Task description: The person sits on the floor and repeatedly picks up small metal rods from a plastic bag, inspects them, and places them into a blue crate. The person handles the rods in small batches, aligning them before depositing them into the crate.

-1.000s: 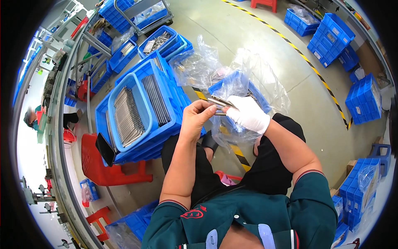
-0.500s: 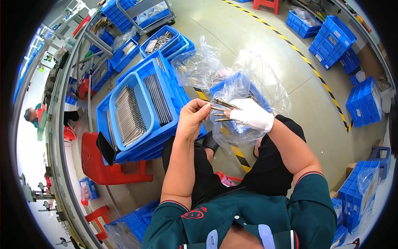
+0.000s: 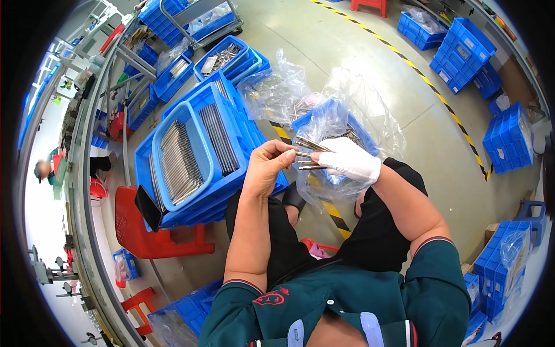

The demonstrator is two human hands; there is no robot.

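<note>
Hiding part of the plastic-lined blue bin (image 3: 329, 121), my gloved right hand (image 3: 350, 162) grips several metal rods (image 3: 306, 155); my bare left hand (image 3: 269, 168) pinches one rod's tip.

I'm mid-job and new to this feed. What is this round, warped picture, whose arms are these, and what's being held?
There is no machine. A camera worn on a seated person's head looks down, and its fisheye lens bends the edges. The bare left hand pinches thin metal rods with the white-gloved right hand, above a blue bin lined with clear plastic. To the left, on a red stool, stacked blue trays hold rows of similar rods. More blue crates stand on the floor.
</note>
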